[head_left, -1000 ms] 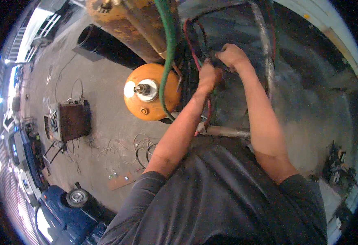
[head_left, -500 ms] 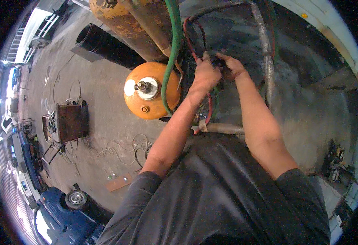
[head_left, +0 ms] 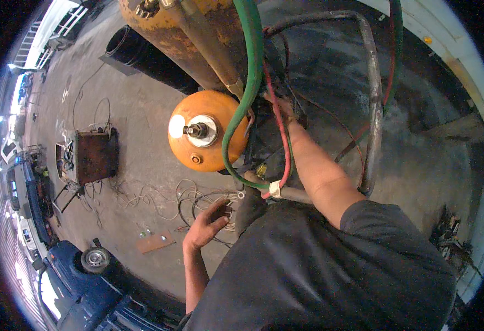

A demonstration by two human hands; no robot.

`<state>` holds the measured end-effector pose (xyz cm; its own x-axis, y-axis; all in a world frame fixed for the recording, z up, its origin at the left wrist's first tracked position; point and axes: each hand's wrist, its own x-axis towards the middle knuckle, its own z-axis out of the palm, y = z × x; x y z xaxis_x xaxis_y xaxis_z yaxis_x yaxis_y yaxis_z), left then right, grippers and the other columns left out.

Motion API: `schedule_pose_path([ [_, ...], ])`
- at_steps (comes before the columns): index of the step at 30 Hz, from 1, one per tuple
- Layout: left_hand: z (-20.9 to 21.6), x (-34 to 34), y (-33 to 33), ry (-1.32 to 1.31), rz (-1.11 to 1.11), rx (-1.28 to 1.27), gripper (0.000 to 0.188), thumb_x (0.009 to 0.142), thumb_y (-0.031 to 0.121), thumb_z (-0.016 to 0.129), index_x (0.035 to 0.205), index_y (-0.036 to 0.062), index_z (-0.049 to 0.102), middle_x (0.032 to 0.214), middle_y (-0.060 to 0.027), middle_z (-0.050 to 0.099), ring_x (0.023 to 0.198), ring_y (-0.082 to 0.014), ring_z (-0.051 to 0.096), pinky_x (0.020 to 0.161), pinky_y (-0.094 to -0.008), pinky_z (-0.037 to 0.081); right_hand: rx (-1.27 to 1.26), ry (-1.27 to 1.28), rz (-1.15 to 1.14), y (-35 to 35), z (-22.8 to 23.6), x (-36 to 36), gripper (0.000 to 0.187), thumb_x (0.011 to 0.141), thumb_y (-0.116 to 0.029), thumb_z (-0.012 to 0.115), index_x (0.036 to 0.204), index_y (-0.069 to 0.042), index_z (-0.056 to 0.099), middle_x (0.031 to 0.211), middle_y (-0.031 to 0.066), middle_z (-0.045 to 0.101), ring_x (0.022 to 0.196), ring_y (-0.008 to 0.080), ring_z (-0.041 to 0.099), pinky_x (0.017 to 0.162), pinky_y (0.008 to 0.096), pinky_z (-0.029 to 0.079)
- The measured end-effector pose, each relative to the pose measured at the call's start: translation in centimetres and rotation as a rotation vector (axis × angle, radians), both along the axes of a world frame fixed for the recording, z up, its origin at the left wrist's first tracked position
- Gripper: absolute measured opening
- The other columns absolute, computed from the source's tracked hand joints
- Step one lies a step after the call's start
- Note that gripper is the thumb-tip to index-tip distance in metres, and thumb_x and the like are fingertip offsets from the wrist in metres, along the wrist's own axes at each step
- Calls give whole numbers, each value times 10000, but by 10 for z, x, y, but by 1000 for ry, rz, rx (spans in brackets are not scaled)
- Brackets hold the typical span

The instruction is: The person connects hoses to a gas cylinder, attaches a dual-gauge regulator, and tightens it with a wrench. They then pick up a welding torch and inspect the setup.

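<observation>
My right hand [head_left: 284, 108] reaches down beside the tall rusty yellow gas cylinder [head_left: 209, 49], behind a red hose [head_left: 282, 129]. Its fingers are partly hidden there, and what they touch does not show. Over the floor at the left of my body is my left hand [head_left: 206, 226], its thumb and fingers apart and nothing visible in them. An orange gas cylinder [head_left: 220, 151] with a brass valve [head_left: 197, 131] stands just left of the hoses. A thick green hose [head_left: 249, 60] curves down past it to a metal pipe handle [head_left: 294, 194], where pale tape binds the hoses.
A bent metal pipe frame [head_left: 374, 99] rises right of my right arm. Beyond the cylinders lies a black roll [head_left: 145, 58]. Loose cables [head_left: 148, 196] trail over the floor towards a rusty metal box [head_left: 94, 157]. A blue vehicle [head_left: 87, 292] is at the lower left.
Both hands were together beside the tall cylinder. My left hand has come away, back and to the left; my right hand has moved lower behind the red hose.
</observation>
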<state>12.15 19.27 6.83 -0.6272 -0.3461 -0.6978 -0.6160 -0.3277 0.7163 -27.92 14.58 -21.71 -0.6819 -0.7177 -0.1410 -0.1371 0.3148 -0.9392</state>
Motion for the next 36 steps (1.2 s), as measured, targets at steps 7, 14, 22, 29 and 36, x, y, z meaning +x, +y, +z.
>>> schedule_pose_path([
  [7,-29,2,23,-103,65,-42,506,933,120,599,1413,30,466,1272,-145,623,1192,-233,572,1015,-359,443,-511,-1043,-109,-20,51,3,482,756,-297,841,1149,-78,668,1079,65,680,951,223,635,831,342,489],
  [14,-51,5,23,-175,-37,-201,506,928,174,589,1401,36,476,1274,-187,629,1183,-277,602,996,-367,461,70,-317,-98,-42,-6,-12,435,800,-400,777,1027,-43,679,848,101,701,767,291,670,722,434,529],
  [22,-43,9,31,-300,-26,-317,473,923,189,596,1375,67,523,1232,-179,655,1154,-284,630,977,-362,483,-119,386,-181,-76,-48,10,428,895,-455,630,1013,-45,674,855,170,691,750,346,660,661,483,498],
  [29,-63,32,57,-358,38,-277,471,909,234,603,1346,68,543,1219,-200,653,1148,-336,620,978,-404,469,80,288,-164,-65,-41,11,422,907,-446,609,1021,-44,670,863,171,687,760,337,656,668,478,501],
  [36,-77,52,57,-351,-29,-414,497,952,386,524,1325,59,546,1221,-235,633,1147,-396,595,968,-453,459,178,295,-42,-51,-30,-17,408,910,-426,604,1030,-42,669,877,170,687,778,330,656,682,470,503],
])
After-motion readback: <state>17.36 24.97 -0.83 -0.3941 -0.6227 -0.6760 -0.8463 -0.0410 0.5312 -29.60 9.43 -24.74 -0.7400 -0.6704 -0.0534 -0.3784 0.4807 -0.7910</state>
